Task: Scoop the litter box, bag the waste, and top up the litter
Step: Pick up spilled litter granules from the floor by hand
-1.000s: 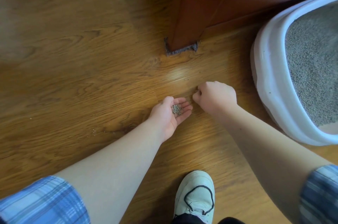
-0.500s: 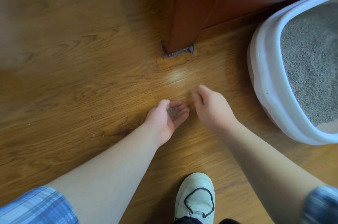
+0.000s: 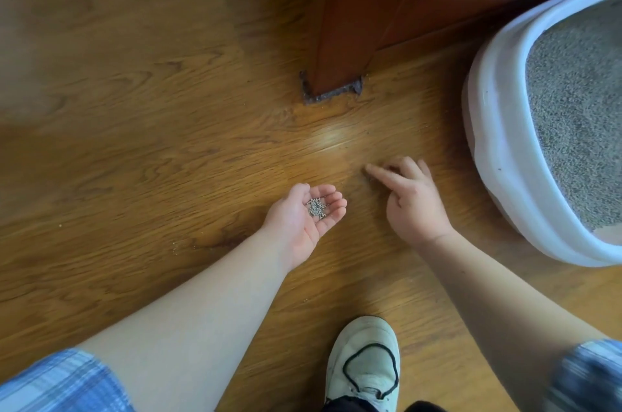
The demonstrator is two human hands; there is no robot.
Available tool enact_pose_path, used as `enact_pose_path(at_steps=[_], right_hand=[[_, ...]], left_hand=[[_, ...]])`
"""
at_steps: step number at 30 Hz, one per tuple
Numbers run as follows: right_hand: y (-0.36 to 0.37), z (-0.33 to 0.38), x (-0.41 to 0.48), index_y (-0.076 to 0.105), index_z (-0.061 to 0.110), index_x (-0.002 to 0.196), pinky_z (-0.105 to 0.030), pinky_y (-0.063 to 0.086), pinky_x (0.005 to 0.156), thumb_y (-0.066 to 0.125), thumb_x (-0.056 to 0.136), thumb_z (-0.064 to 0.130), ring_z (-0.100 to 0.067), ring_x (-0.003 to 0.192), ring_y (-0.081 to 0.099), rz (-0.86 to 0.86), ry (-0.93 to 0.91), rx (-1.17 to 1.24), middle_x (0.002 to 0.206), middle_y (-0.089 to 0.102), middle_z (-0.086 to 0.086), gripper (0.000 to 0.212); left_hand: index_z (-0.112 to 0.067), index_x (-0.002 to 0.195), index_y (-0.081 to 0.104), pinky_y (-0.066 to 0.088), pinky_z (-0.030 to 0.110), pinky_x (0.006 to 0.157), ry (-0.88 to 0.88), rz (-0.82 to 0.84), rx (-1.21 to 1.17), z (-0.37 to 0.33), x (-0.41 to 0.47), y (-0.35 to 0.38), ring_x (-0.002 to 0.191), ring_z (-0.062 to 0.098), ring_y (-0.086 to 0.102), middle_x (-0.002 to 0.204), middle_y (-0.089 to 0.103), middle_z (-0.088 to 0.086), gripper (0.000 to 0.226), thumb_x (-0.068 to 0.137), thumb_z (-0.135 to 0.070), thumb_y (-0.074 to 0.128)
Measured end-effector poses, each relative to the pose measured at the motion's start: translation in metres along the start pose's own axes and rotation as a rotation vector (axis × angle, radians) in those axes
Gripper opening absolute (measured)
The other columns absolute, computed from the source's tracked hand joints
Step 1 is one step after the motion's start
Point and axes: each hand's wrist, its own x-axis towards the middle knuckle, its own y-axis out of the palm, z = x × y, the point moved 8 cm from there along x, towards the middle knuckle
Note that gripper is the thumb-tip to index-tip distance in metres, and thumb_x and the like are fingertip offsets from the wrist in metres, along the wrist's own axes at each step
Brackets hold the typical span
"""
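The left hand [image 3: 301,224] lies palm up just above the wooden floor [image 3: 134,149], its fingers gently cupped and not closed, and a small heap of grey litter granules [image 3: 316,208] rests in the hollow where the palm meets the fingers. Just beside it, apart from it, the right hand [image 3: 415,206] is turned palm down; its index finger [image 3: 377,172] is stretched out with the tip at the floor, while the other fingers are loosely bent and grasp nothing. Whether a grain sits under that fingertip is too small to tell. The white litter box [image 3: 498,142] stands on the floor at the right, near the right hand but not touching it, and runs partly out of view; grey litter [image 3: 579,115] fills it, with a bare pale patch at its near end. Beyond the hands a reddish-brown furniture leg [image 3: 340,24] stands upright on a dark, frayed pad [image 3: 331,95]. A few stray grains [image 3: 174,248] lie on the floor to the left of the left forearm. A pale shoe [image 3: 365,364] with a dark lace points forward between the two forearms. Blue plaid sleeves show at the bottom corners, the left one [image 3: 57,384] sharp and the right one [image 3: 589,374] blurred.
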Motion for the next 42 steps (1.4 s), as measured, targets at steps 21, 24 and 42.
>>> enact_pose_path(at_steps=[21, 24, 42], right_hand=[[0.041, 0.011, -0.02, 0.013, 0.015, 0.161, -0.055, 0.001, 0.123, 0.027, 0.107, 0.041, -0.018, 0.155, -0.005, 0.278, 0.019, -0.428, 0.168, 0.006, -0.001, 0.061], [0.033, 0.018, -0.03, 0.019, 0.019, 0.16, -0.056, 0.004, 0.123, 0.032, 0.105, 0.039, -0.021, 0.155, 0.0, 0.225, -0.005, -0.38, 0.168, 0.012, -0.002, 0.06], [0.008, -0.016, -0.033, 0.054, 0.017, 0.142, -0.049, 0.035, 0.111, 0.065, 0.094, 0.029, -0.032, 0.129, 0.044, -0.04, 0.127, -0.001, 0.142, 0.052, -0.008, 0.05]], left_hand=[[0.005, 0.106, 0.063, 0.06, 0.036, 0.078, 0.025, 0.024, -0.031, -0.007, -0.005, -0.016, 0.089, 0.03, 0.071, 0.095, 0.069, 0.02, 0.036, 0.103, -0.021, 0.038], [0.005, 0.106, 0.063, 0.06, 0.036, 0.077, 0.02, 0.048, -0.027, -0.002, -0.005, -0.009, 0.089, 0.03, 0.071, 0.096, 0.069, 0.021, 0.038, 0.103, -0.021, 0.037], [0.005, 0.108, 0.064, 0.06, 0.036, 0.077, -0.005, 0.036, -0.001, 0.003, -0.003, -0.006, 0.088, 0.03, 0.071, 0.096, 0.069, 0.02, 0.037, 0.103, -0.02, 0.037]])
